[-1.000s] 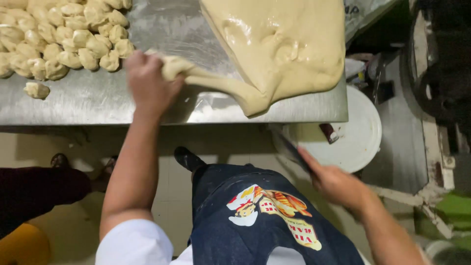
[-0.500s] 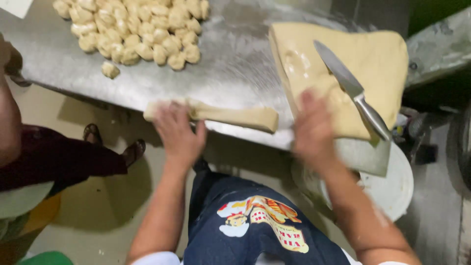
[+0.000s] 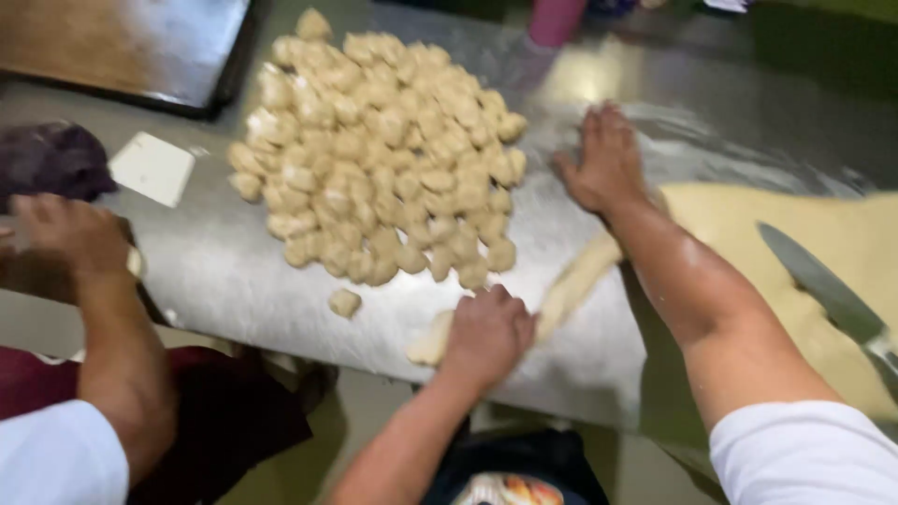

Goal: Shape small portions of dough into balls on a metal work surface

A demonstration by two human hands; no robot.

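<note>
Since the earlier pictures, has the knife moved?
Yes. The knife has left the right hand and lies on the dough sheet.
</note>
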